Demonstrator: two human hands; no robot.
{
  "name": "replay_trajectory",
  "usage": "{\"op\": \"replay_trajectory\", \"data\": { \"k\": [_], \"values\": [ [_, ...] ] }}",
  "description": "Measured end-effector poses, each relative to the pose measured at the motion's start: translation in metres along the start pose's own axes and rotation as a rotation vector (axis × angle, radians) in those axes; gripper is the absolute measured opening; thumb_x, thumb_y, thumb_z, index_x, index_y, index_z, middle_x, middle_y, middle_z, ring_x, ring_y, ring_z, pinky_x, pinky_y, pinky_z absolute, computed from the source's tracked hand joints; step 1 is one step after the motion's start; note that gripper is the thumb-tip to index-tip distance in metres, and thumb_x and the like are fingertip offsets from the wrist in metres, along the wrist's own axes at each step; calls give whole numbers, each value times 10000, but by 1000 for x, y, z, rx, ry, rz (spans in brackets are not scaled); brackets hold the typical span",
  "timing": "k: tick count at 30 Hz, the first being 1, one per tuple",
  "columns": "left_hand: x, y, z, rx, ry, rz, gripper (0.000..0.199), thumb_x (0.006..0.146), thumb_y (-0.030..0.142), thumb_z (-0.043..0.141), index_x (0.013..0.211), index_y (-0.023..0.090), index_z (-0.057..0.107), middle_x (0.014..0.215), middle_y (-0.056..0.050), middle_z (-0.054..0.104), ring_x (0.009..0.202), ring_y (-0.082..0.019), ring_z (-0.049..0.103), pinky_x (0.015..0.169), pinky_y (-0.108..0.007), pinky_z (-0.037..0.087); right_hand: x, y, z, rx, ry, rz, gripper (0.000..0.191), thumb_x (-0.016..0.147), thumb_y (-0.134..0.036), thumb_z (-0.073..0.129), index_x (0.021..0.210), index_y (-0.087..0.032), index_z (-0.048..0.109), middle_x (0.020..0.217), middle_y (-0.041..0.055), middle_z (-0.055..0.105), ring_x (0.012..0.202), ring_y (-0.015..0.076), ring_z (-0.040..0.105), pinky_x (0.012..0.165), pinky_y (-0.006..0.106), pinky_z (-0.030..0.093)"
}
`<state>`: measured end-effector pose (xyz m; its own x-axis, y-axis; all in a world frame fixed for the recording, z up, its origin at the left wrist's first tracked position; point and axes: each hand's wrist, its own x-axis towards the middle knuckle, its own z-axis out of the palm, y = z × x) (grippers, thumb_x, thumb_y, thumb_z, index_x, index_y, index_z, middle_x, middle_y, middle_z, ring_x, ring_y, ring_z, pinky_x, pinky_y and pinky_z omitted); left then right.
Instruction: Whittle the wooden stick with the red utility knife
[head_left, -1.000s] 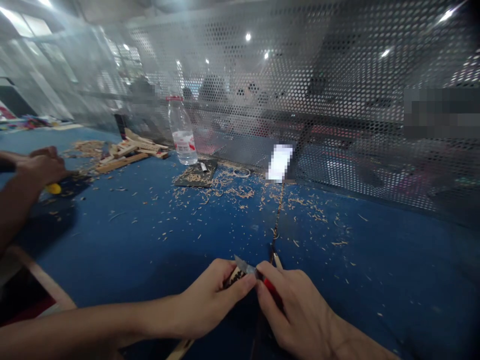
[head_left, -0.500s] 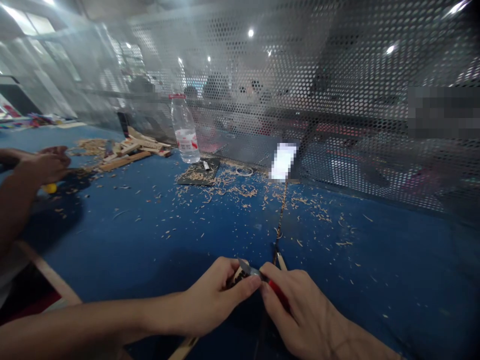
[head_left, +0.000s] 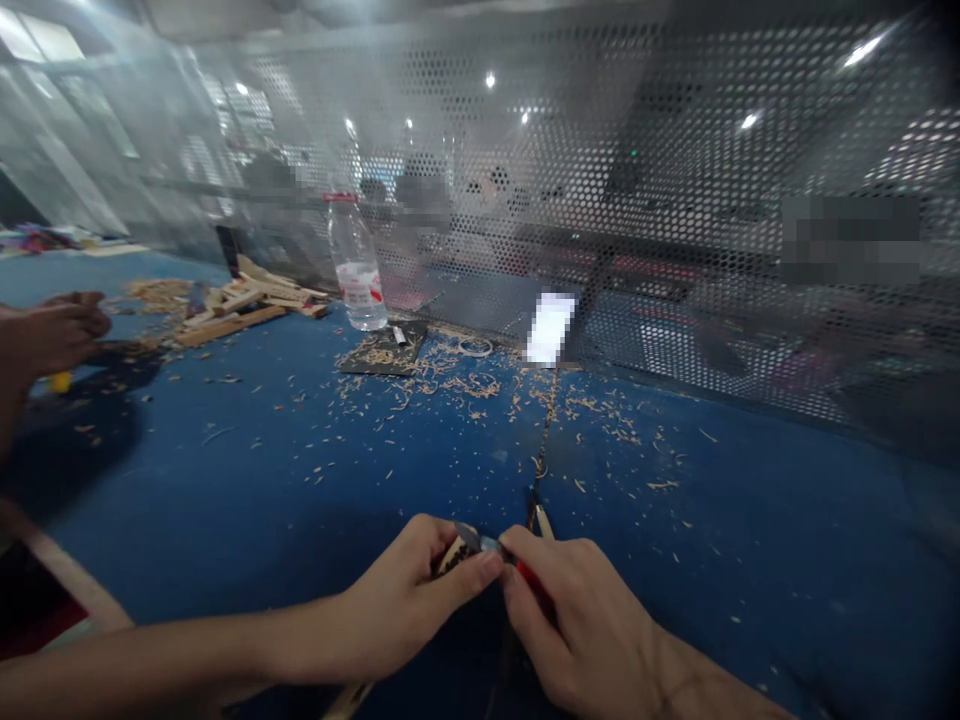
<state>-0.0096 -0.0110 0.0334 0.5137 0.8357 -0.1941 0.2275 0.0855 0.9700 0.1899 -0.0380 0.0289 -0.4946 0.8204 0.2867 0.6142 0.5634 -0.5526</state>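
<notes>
Head view. Since the earlier frame, the whole scene has shifted slightly leftward in view; the knife (head_left: 471,538) remains at the piece of wood (head_left: 453,556). The left hand (head_left: 412,595) grasps the wood, dark-marked on its side, between thumb and fingers, the thumb tip close by the base of the blade. The right hand (head_left: 581,610) has its fingers closed around the knife's red handle (head_left: 531,578); the blade lies over the wood, between the 2 hands. Just beyond the right fingers, 1 pale-handled tool (head_left: 544,520) rests on the blue table (head_left: 300,490). Farther beyond the fingers: wood shavings (head_left: 480,385), 1 dark sheet (head_left: 379,355), 1 clear bottle (head_left: 361,280), upright, and, to its left, wood strips (head_left: 247,303).
</notes>
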Motion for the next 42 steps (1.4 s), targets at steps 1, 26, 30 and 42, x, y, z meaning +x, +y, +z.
{"op": "replay_trajectory", "data": {
  "k": [1,26,30,42],
  "values": [
    [0,-1,0,2,9,6,666,793,879,625,684,230,523,558,79,322,575,-117,252,478,-243,221,1,-1,-1,-5,-14,-7,225,1058,-298,386,835,-327,382,619,-31,589,465,213,553,473,356,340],
    [20,-14,-9,-256,-98,-268,563,859,771,515,770,219,579,395,98,410,295,-90,319,304,-178,289,23,48,-10,-252,96,236,259,1078,-368,314,870,-299,452,599,-19,629,520,244,647,527,329,326],
    [24,-14,-11,-381,-114,-220,258,816,467,563,764,215,584,395,77,469,310,-106,372,315,-180,344,28,71,-10,-335,86,310,251,1065,-358,341,863,-291,475,621,2,657,567,259,672,549,323,313],
    [22,-18,-8,-443,-116,-210,230,765,439,624,771,238,512,383,84,511,296,-107,413,336,-188,291,29,78,-8,-507,-27,383,166,1085,-304,446,967,-263,554,789,34,773,717,264,745,591,313,315]
  ]
}}
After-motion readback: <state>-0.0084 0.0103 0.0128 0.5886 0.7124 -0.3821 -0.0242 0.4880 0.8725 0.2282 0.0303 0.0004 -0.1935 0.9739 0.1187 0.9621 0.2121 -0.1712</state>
